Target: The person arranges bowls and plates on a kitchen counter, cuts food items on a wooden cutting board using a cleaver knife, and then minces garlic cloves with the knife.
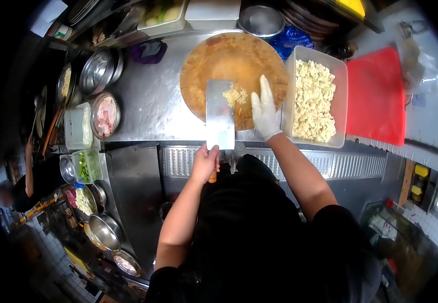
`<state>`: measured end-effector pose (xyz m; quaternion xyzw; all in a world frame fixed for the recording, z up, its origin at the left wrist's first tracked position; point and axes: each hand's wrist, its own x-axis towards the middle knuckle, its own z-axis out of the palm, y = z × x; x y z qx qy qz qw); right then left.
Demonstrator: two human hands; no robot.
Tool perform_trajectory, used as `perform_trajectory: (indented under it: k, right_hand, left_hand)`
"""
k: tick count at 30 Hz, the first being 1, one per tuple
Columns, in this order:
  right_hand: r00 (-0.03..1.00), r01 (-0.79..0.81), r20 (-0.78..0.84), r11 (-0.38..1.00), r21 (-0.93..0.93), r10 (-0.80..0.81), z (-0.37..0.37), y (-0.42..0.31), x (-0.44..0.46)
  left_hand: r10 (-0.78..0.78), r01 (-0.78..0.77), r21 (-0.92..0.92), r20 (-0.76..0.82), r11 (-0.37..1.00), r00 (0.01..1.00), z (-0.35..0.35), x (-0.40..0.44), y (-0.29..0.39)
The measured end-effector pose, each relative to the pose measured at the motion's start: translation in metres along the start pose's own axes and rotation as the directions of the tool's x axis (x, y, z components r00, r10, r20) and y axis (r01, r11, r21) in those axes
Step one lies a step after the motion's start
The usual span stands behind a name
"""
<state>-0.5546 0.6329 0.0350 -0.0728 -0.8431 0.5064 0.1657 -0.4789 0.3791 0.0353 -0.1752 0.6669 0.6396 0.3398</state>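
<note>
My left hand (206,164), bare, is wrapped round the wooden handle of a cleaver (220,116). The broad blade extends over the near side of a round wooden chopping board (204,63). Against the blade's right edge lies a small heap of pale chopped bits (236,96), partly on the blade and partly on the wood. My right hand (265,113) wears a whitish glove and rests at the board's right side, fingers stretched out, with nothing visible in it. Just right of it stands a clear plastic tub (341,101) full of pale yellowish cut pieces (315,101).
A red cutting board (376,98) lies beyond the tub. Metal bowls (98,70), a bowl of pink raw meat (105,116) and a container of chopped greens (91,166) stand at left. Behind the board is a metal plate (261,21). Another person's arm (29,166) shows at far left.
</note>
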Motion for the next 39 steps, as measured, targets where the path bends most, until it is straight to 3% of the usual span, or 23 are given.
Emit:
perform_trajectory:
  k: [3,16,20,22,26,30,32,34,39]
  right_hand:
    - [0.989,0.147,0.007,0.975,-0.167,-0.148,0.031,0.008,0.006]
    - [0.988,0.154,0.056,0.951,-0.27,-0.145,0.062,-0.012,0.018]
    - [0.989,0.144,0.065,0.948,-0.282,-0.131,0.064,-0.013,0.015]
    - [0.983,0.184,0.07,0.937,-0.296,-0.171,0.066,-0.008,0.014]
    - [0.979,0.193,0.132,0.901,-0.39,-0.152,0.064,-0.017,0.015]
    - [0.954,0.283,0.224,0.847,-0.45,-0.2,0.075,-0.044,0.015]
    - [0.923,0.371,0.273,0.813,-0.448,-0.271,0.093,-0.064,0.013]
    - [0.881,0.456,0.32,0.808,-0.373,-0.349,0.12,-0.095,0.008]
    - [0.699,0.645,0.517,0.748,-0.157,-0.495,0.217,-0.173,-0.044]
  left_hand:
    - [-0.017,0.02,0.094,-0.036,0.995,0.999,0.011,-0.011,0.005]
    - [-0.001,0.002,0.207,-0.006,0.978,1.0,0.039,-0.008,0.003]
    - [0.026,-0.028,0.168,0.019,0.985,0.999,0.036,-0.003,-0.007]
    - [-0.036,0.032,0.163,0.018,0.986,0.999,0.038,-0.004,-0.001]
    - [0.054,-0.064,0.128,0.08,0.99,0.995,0.036,0.0,-0.001]
    - [0.1,-0.104,0.164,0.035,0.981,0.994,0.024,-0.012,-0.001]
    - [0.125,-0.124,0.084,-0.007,0.989,0.992,0.009,-0.026,-0.003]
    - [0.165,-0.152,0.114,-0.112,0.982,0.98,-0.012,-0.057,0.012]
    - [0.195,-0.253,-0.103,-0.388,0.962,0.901,-0.073,-0.111,-0.04]
